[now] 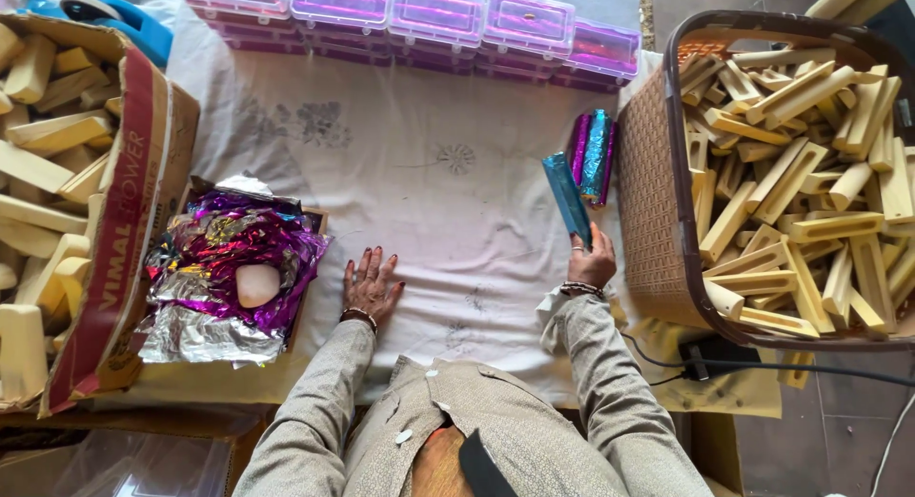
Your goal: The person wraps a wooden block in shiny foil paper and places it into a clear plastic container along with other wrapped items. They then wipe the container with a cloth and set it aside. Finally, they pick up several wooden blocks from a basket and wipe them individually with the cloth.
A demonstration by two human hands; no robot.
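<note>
Seen from above, a person in a beige long-sleeved garment sits at a bench [429, 202] covered with a pale cloth. Nearest the body, the left hand [370, 285] lies flat on the cloth with fingers spread, holding nothing, a bangle at the wrist. Just left of it sits a shallow box heaped with crumpled purple and silver foil sheets [224, 268], with a pale rounded lump [256, 284] resting on top. Farther left stands a cardboard carton [133, 192] with a red band of lettering down its side, filled with pale wooden blocks. On the other side, the right hand [593, 261] is closed around the lower end of a blue foil-wrapped bar [566, 197], which angles up and away across the cloth. Just beyond the bar's tip lies a small bundle of wrapped pieces [593, 156] in purple and blue foil, close against a brown woven basket [653, 202] piled with more wooden blocks. A black cable [762, 365] runs along the floor below the basket. At the far edge of the bench, a row of clear lidded plastic boxes [419, 16] with purple contents stands side by side.
</note>
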